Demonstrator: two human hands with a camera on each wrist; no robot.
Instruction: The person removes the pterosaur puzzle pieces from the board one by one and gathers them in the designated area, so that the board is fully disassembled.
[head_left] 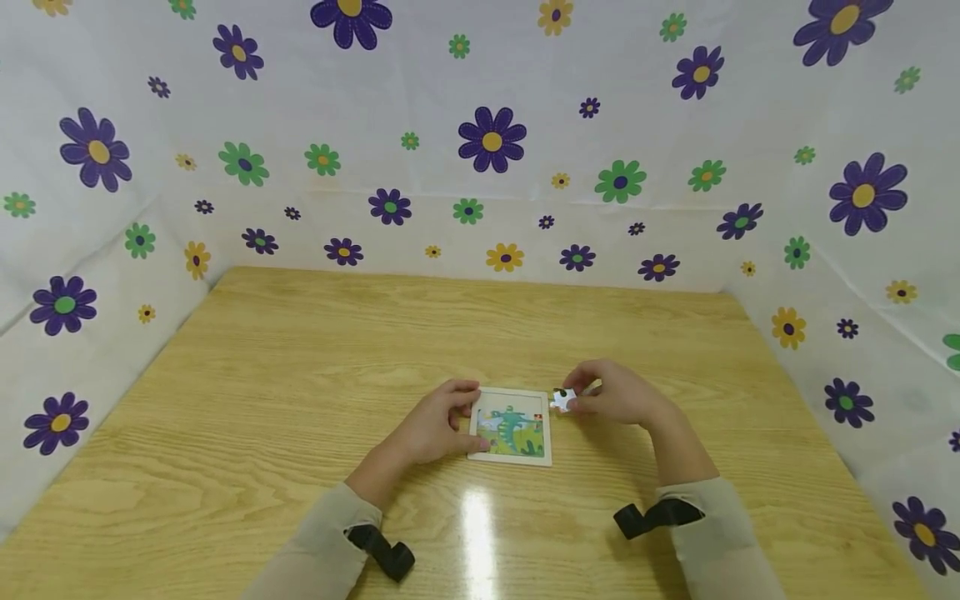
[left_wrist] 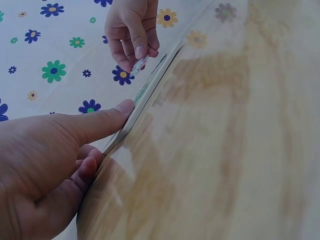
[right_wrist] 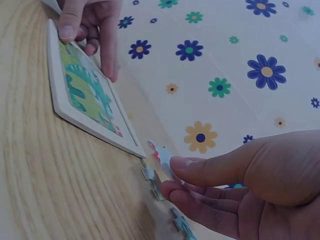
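A square jigsaw puzzle board point(head_left: 546, 425) with a pale raised border lies on the table, showing a green dinosaur picture partly filled in; its upper part is bare. My left hand point(head_left: 433, 423) grips the board's left side, thumb on the near corner and forefinger at the far corner. Just right of the board, my right hand point(head_left: 618, 393) pinches a jigsaw piece point(right_wrist: 159, 156) between thumb and fingertips. Other loose jigsaw pieces point(right_wrist: 183, 223) lie on the table beneath that hand in the right wrist view, partly hidden by its fingers.
The wood-grain table point(head_left: 300, 350) reaches back to a white cloth point(head_left: 420, 100) printed with flowers, which also hangs along both sides. Black straps point(head_left: 390, 557) circle both sleeves. A bright light reflection shows on the table in front of the board.
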